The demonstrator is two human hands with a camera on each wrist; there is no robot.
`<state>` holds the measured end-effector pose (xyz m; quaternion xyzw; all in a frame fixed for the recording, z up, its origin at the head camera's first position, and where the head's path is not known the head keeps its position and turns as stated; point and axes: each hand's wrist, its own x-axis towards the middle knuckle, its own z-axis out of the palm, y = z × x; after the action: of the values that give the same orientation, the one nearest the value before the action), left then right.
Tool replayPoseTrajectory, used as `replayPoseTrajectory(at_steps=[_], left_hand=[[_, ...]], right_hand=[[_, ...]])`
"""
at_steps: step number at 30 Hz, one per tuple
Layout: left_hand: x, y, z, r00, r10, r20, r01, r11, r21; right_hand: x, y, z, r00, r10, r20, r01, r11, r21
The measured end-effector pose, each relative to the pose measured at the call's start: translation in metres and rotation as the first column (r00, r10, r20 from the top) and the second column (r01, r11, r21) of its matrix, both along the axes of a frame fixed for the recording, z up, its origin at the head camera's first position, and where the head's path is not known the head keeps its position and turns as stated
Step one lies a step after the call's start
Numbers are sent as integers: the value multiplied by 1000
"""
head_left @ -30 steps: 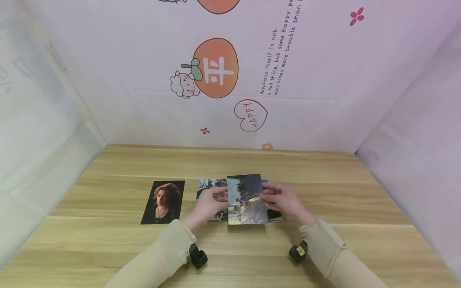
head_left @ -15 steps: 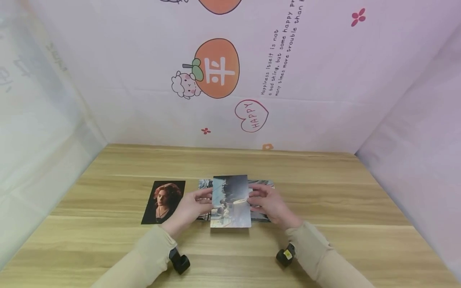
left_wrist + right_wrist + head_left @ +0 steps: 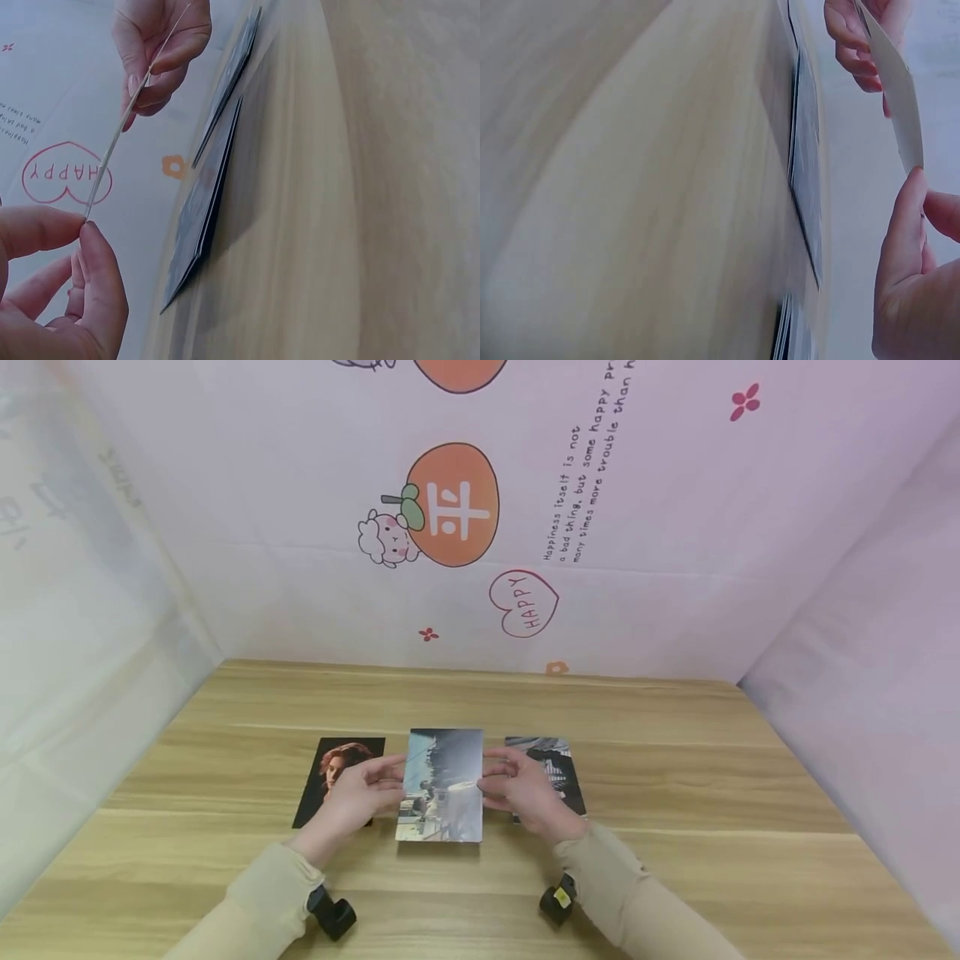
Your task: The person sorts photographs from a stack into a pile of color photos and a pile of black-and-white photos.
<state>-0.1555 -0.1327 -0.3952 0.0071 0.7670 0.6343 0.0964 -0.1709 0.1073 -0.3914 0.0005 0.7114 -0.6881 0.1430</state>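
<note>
A photo card [image 3: 441,785] with a blue sky and dark crowd-like print is raised above the table, held by its two side edges. My left hand [image 3: 358,795] pinches its left edge between thumb and fingers, and my right hand [image 3: 528,793] pinches the right edge. Edge-on in the left wrist view, the card [image 3: 112,142] is clear of the table; its pale back [image 3: 901,97] shows in the right wrist view. Behind my left hand lies a portrait photo card [image 3: 311,802], partly covered. Near my right hand lies a black-and-white photo card [image 3: 566,777].
A stack of cards [image 3: 806,172] lies on the table under the raised card, hidden from the head view. The wood-grain table [image 3: 675,877] meets a printed white cloth backdrop [image 3: 637,610] at the back, with cloth sides left and right.
Both hands have carried the photo card leftward together. It has come away from over the black-and-white card, while my left hand now overlaps the portrait card.
</note>
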Motion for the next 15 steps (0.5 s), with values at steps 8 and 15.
replayPoseTrajectory(at_steps=[8, 15], left_hand=[[1, -27, 2, 999, -32, 25, 32, 999, -13], [5, -47, 1, 999, -33, 40, 34, 999, -21]], right_hand=[[-1, -25, 0, 1000, 10, 5, -10, 999, -45], [-4, -47, -1, 999, 47, 17, -47, 998, -34]])
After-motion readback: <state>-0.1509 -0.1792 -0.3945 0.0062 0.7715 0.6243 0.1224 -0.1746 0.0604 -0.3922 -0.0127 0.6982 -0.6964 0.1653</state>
